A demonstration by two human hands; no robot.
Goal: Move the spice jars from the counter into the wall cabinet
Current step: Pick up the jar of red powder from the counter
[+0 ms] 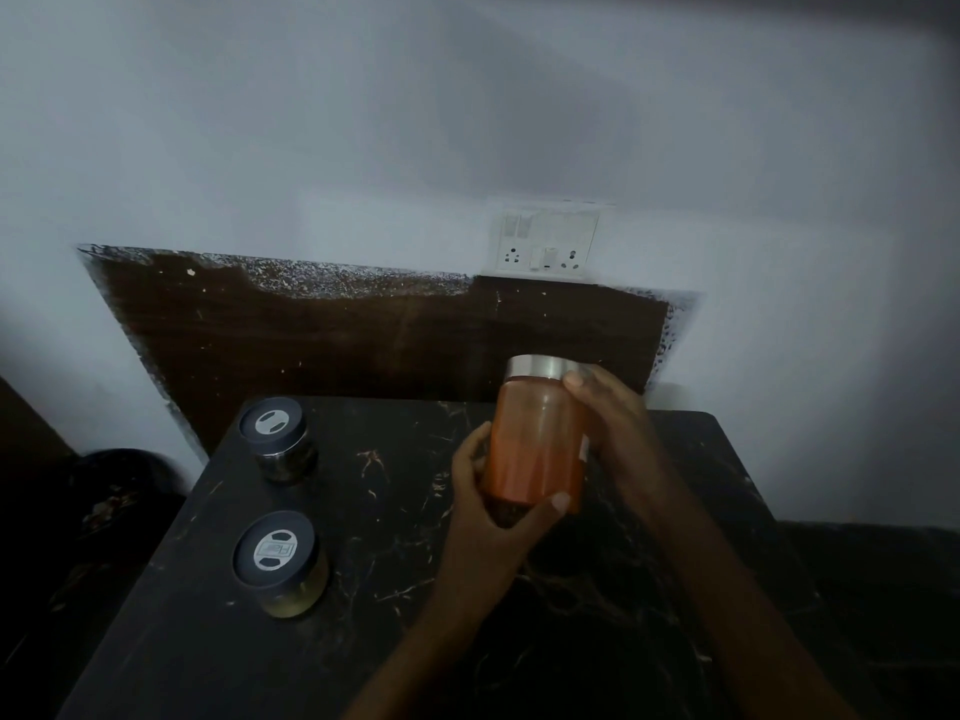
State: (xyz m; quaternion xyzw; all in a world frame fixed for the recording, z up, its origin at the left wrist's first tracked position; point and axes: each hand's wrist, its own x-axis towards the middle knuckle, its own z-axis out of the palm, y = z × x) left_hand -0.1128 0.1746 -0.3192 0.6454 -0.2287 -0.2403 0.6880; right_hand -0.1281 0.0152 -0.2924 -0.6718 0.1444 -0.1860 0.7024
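1. Head view, materials and shapes: the bench [395, 511] is a black stone-like slab with thin pale veins. Behind its far edge stands a dark brown backsplash panel [332, 330] with ragged, speckled edges against a plain pale wall [311, 122]. The orange jar [535, 444] is a tall, clear cylinder filled with orange-red powder and capped by a smooth silver metal lid.
2. The grip: your left hand [488, 506] curls round the orange jar low on its left side, thumb across the bottom. Your right hand [608, 423] wraps its right side, one fingertip at the lid's rim. Both are clamped on it, and it tilts slightly.
3. Where it is: the orange jar sits over the far half of the bench, right of the middle, well apart from the other jars.
4. The far small jar [278, 439] stands upright near the far-left corner. The near small jar [280, 563] stands upright along the left edge. Both are short and round, with flat dark grey lids bearing pale markings.
5. Hard to make out: your left thumb hides the orange jar's base, so you cannot tell whether it clears the bench. The picture is dim and softly blurred. A dark rounded shape [119, 475] left of the bench is unreadable. Both forearms are cut off at the bottom.
6. Count: three jars, two hands, one white socket plate [545, 241] on the wall.
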